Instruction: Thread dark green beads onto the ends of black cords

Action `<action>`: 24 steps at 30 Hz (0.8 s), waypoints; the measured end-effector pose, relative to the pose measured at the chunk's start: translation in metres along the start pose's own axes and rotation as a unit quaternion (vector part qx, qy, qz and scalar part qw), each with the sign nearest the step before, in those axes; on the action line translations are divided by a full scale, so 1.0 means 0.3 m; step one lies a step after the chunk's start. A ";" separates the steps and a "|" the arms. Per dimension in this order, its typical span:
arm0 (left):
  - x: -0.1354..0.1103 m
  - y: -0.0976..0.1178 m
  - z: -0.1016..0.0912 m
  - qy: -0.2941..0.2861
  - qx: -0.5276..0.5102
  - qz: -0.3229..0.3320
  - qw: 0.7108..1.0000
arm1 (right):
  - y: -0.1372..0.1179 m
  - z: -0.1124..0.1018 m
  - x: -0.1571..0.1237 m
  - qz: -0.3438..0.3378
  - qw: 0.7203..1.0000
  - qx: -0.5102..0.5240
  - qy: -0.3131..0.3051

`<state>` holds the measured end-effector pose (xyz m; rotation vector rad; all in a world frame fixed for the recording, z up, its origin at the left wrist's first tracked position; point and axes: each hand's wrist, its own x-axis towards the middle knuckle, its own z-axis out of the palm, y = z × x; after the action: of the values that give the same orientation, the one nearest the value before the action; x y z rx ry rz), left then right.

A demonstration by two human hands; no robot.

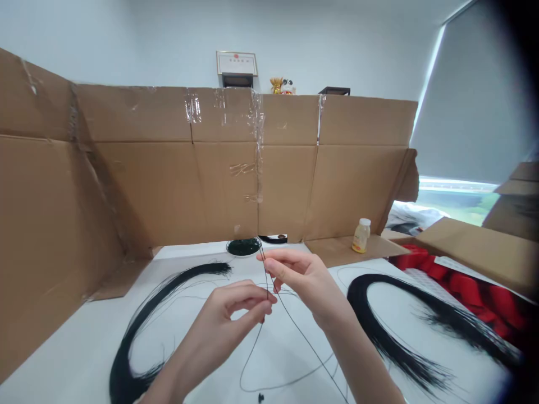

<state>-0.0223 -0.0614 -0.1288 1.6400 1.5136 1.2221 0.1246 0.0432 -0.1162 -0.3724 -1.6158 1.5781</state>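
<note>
My left hand (231, 314) pinches a thin black cord (289, 317) between thumb and fingertips, near the middle of the view. Just above and to the right, my right hand (309, 280) grips the same cord with thumb and index finger. Its strands rise past both hands, and a long loop hangs down over the white tabletop. Whether anything tiny sits on the cord between the fingers is too small to tell. Beyond the hands stands a round dish (243, 247) full of dark green, bead-like bits.
Curved bundles of black cords lie left (138, 320) and right (362, 297). Cardboard walls (223, 185) enclose the back and left. A small white-capped bottle (361, 237) stands back right. Farther right, a box holds red material (471, 292). A tiny dark piece (261, 398) lies at the front.
</note>
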 end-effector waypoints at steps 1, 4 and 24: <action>0.002 -0.005 -0.003 -0.007 -0.006 -0.009 1.000 | 0.007 -0.002 0.000 0.003 1.000 0.001 -0.004; 0.010 -0.014 -0.017 -0.028 -0.008 -0.022 0.999 | 0.018 -0.008 0.001 0.006 1.000 -0.007 -0.011; 0.033 -0.020 -0.080 0.121 -0.027 0.027 0.992 | 0.024 0.020 -0.017 0.029 0.985 -0.148 -0.089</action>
<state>-0.0472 -0.0545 -0.1220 1.5518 1.5712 1.5248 0.1210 0.0366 -0.1239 -0.4487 -2.0029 1.4491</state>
